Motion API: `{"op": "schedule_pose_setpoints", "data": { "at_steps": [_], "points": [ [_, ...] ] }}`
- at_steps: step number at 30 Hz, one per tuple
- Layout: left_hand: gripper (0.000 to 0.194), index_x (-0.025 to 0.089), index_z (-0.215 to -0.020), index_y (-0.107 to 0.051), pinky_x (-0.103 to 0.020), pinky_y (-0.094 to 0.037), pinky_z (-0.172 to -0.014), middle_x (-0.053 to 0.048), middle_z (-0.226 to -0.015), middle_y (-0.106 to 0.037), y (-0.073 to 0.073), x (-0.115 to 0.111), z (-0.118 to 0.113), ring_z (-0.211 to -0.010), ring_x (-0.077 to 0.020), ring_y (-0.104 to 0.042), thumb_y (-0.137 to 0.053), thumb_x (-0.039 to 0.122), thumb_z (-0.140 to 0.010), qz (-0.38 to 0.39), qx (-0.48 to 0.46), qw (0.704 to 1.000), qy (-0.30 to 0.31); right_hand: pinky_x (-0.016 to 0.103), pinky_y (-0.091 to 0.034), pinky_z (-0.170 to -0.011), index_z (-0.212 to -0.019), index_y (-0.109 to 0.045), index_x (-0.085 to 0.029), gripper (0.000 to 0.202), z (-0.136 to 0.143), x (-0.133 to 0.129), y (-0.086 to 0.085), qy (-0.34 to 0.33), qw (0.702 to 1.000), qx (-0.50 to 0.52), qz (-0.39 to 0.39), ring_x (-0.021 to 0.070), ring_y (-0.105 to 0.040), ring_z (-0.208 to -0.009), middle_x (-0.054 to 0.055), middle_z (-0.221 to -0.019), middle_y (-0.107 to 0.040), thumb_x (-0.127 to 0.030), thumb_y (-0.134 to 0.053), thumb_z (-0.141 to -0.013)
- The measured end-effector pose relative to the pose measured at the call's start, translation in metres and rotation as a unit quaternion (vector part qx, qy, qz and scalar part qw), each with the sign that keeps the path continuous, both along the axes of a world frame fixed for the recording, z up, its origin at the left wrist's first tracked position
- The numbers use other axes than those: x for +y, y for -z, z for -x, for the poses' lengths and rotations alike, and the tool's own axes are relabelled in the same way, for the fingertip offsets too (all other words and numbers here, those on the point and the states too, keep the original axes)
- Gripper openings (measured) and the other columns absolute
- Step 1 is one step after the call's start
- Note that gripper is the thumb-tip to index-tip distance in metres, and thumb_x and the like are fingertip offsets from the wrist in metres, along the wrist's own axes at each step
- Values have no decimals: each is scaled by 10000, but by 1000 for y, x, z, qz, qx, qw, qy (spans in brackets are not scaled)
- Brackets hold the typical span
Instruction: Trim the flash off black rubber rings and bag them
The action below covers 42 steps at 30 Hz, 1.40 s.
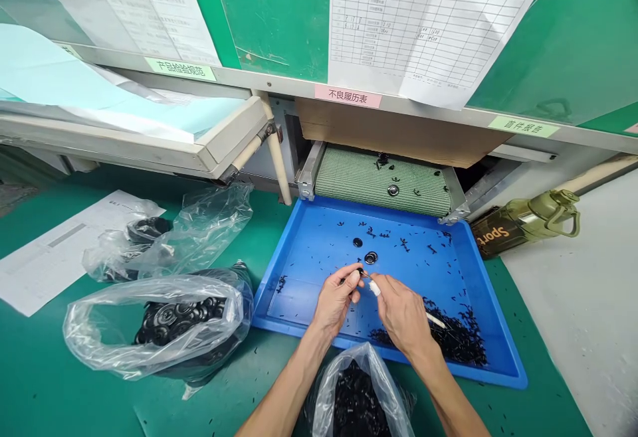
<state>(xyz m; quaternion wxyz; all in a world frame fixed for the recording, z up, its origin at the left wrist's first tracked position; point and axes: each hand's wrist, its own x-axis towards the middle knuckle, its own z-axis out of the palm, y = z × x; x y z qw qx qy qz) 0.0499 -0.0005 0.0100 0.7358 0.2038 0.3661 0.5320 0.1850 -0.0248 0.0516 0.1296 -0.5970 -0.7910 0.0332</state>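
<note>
My left hand (335, 297) is closed in a pinch on a small black part (361, 271), held up over the blue tray (304, 258). My right hand (406, 311) grips a slim white-handled tool (436, 321) whose thin tip meets the black part. Something white wraps the right thumb or finger area; its exact nature is unclear. Just beyond the fingertips, black round parts (371, 258) lie on the tray floor. A heap of tiny black scraps (461, 341) fills the tray's near right corner, beside my right hand.
A green conveyor belt (349, 174) carrying a few black pieces ends above the tray. At left, a clear bag of black round parts (174, 317) stands open. Another bag of black pieces (356, 397) sits between my forearms. A green bottle (528, 221) lies at right.
</note>
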Motion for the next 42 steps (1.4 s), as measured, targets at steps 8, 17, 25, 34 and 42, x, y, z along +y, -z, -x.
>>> {"op": "schedule_pose_setpoints", "data": {
  "at_steps": [8, 17, 25, 34, 42],
  "points": [
    [326, 113, -941, -695, -185, -353, -471, -72, -776, -641, 3, 1, 0, -623, -93, -519, -752, 280, -666, 0, -14, 1000, 4, 241, -341, -583, -1010, -569, -224, 263, 7, -2, 0, 28, 999, 8, 22, 152, -601, -745, 22, -900, -653, -97, -404, -848],
    [363, 122, -987, -673, -210, -357, -497, -50, -761, -636, 4, 0, -1, -527, -66, -477, -735, 304, -679, -29, 28, 999, 0, 234, -341, -585, -1070, -575, -220, 267, 12, 0, 0, 38, 998, -44, -13, 155, -598, -778, 32, -834, -639, -119, -439, -864],
    [296, 135, -915, -669, -210, -348, -531, -13, -722, -618, -3, 2, 0, -508, -59, -455, -715, 326, -694, -67, 106, 992, -11, 217, -308, -535, -919, -594, -205, 268, 19, 1, 1, 58, 990, 113, 64, 123, -536, -573, 9, -709, -628, -125, -345, -859],
    [323, 120, -948, -663, -192, -314, -471, -61, -815, -624, 3, 3, -1, -519, -51, -420, -689, 347, -721, -52, 108, 993, -9, 205, -310, -484, -815, -590, -182, 264, -13, 29, 21, 120, 920, 321, 189, 117, -464, -481, -34, -529, -539, -178, -329, -780],
    [362, 106, -909, -678, -161, -297, -424, -85, -816, -635, 0, 9, 1, -623, -83, -478, -780, 295, -618, 14, 56, 998, 1, 236, -354, -564, -962, -633, -198, 316, -42, 41, 20, 128, 947, 257, 142, 147, -539, -594, 0, -713, -650, -212, -353, -817]
  ]
}}
